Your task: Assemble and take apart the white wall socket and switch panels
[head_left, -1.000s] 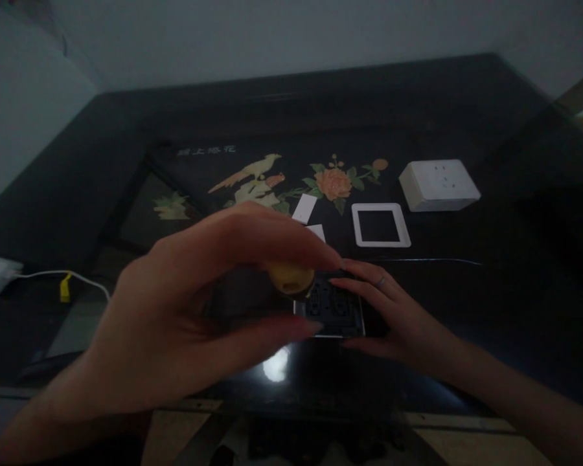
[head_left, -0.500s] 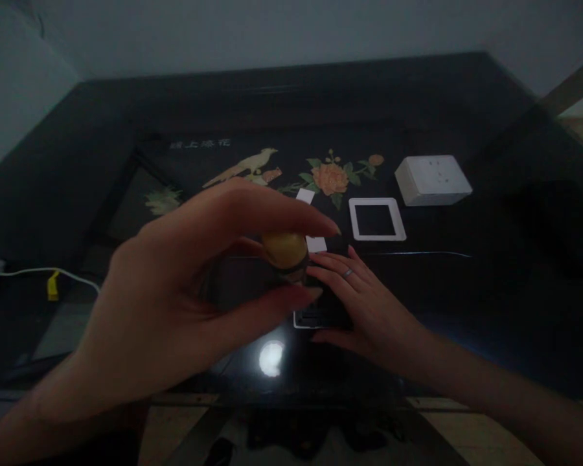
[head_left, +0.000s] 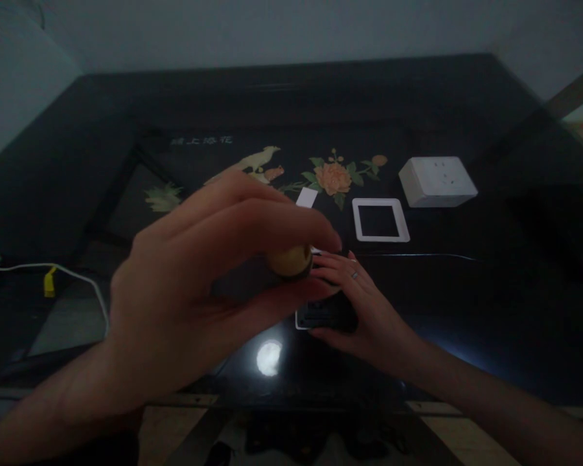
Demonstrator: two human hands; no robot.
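Close to the camera, my left hand (head_left: pixel 189 285) has its thumb and fingers around the rounded yellow handle of a screwdriver (head_left: pixel 290 261), seen nearly end-on. Its shaft and tip are hidden beneath the hand. Below it, a wall socket panel (head_left: pixel 315 317) with a white edge and dark back lies on the black table, partly covered. My right hand (head_left: pixel 357 298), with a ring on one finger, grips that panel from the right side, thumb at the near edge and fingers at the far edge. A white piece (head_left: pixel 306 197) shows just behind my left hand.
A white square frame (head_left: pixel 405 223) lies right of centre on the glossy black table (head_left: pixel 272 103). Stacked white socket panels (head_left: pixel 440 181) stand farther right. At the left runs a white cable (head_left: pixel 78 272) with a yellow tag (head_left: pixel 49 283). Bird and flower decoration marks the tabletop.
My left fingers and thumb have turned around the yellow handle, and the thumb has moved up and right. My right hand stays on the panel. The view has shifted slightly.
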